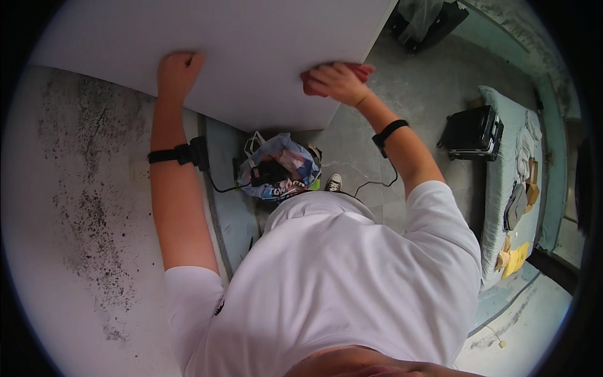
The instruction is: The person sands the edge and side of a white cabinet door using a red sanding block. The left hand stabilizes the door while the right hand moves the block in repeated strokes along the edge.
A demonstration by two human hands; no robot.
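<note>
A large smooth white panel (254, 52), perhaps the side or door of a wardrobe, fills the upper part of the head view. My right hand (340, 84) presses a folded red cloth (314, 87) flat against it, near its right edge. Farther left, my left hand (179, 73) is curled into a fist against the same panel, and nothing shows in it. Each forearm wears a black strap, the left one (172, 154) with a dark box and a cable. Whatever lies under my right palm is hidden by the cloth.
An open plastic shopping bag (282, 165) full of mixed things stands on the floor by my foot. A mould-stained wall (94, 202) runs along my left. To the right are a black suitcase (471, 132) and a bed (492, 188); dark luggage (435, 28) stands farther back.
</note>
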